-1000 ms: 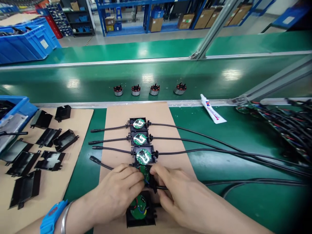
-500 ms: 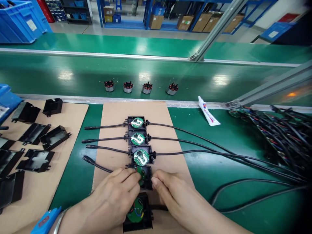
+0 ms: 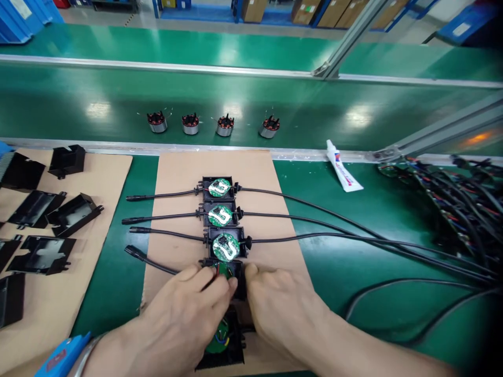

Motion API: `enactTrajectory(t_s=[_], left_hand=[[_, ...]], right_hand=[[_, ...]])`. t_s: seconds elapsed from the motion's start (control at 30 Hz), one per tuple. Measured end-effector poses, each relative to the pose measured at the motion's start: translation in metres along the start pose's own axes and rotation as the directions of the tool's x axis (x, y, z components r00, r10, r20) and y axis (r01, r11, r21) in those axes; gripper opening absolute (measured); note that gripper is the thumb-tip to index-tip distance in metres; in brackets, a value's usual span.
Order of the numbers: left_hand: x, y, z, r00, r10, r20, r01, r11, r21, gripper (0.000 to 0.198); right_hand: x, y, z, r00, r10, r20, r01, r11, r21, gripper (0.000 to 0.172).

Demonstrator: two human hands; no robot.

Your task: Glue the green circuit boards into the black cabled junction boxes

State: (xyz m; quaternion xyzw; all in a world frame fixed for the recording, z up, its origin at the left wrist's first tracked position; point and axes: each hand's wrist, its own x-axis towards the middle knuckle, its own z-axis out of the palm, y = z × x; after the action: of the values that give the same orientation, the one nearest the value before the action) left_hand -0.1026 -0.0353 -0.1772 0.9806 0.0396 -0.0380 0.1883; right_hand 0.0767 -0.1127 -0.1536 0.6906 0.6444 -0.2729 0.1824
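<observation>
On a brown cardboard sheet (image 3: 251, 175) lies a column of black housings holding round green circuit boards (image 3: 225, 246), each with black cables running left and right. My left hand (image 3: 184, 309) and my right hand (image 3: 281, 306) press from both sides on the fourth black housing (image 3: 230, 272), fingers curled over its green board and red wire. A fifth housing with a green board (image 3: 220, 343) lies under my wrists, partly hidden. A blue wristband and a metal bangle sit on my left wrist.
Several black plastic covers (image 3: 73, 212) lie on cardboard at the left. Several copper-wound motor stators (image 3: 225, 125) stand on the green conveyor belt behind. A white glue tube (image 3: 342, 173) lies at the right, beside a heap of wire harnesses (image 3: 459, 209).
The camera has tipped down and nearer. My hands have closed in tighter on the fourth housing, and the cable that my right fingers held has dropped out of sight under the hand.
</observation>
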Motion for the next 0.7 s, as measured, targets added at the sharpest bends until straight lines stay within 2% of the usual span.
enactTrajectory(t_s=[0.1,0.2,0.33,0.43,0.53,0.63,0.7], left_hand=[[0.003,0.003,-0.004,0.997,-0.032,0.064,0.032,0.999,0.006,0.06],[0.004,0.001,-0.006,0.998,-0.045,0.041,0.045,0.999,0.004,0.065],[0.004,-0.001,-0.009,0.998,-0.047,0.034,0.046,0.998,0.036,0.07],[0.005,0.003,-0.01,0.997,-0.073,0.038,0.072,0.996,0.043,0.069],[0.009,0.009,-0.009,0.994,-0.102,0.043,0.099,0.993,0.07,0.064],[0.014,0.015,-0.009,0.993,-0.112,0.035,0.108,0.99,0.094,0.058],[0.015,0.016,-0.009,0.992,-0.124,0.034,0.121,0.989,0.087,0.058]], right_hand=[[0.001,-0.001,-0.005,0.998,-0.032,-0.045,0.033,0.999,0.03,0.02],[-0.004,0.006,-0.004,0.992,-0.067,-0.107,0.077,0.993,0.087,0.02],[-0.01,0.017,0.01,0.953,-0.049,-0.299,0.101,0.982,0.161,0.023],[-0.01,0.022,0.025,0.879,-0.119,-0.462,0.213,0.964,0.157,0.021],[-0.004,0.022,0.037,0.754,-0.236,-0.613,0.355,0.932,0.077,0.026],[0.005,0.023,0.045,0.641,-0.286,-0.712,0.414,0.91,0.008,0.028],[0.009,0.026,0.047,0.605,-0.287,-0.743,0.427,0.904,-0.001,0.029]])
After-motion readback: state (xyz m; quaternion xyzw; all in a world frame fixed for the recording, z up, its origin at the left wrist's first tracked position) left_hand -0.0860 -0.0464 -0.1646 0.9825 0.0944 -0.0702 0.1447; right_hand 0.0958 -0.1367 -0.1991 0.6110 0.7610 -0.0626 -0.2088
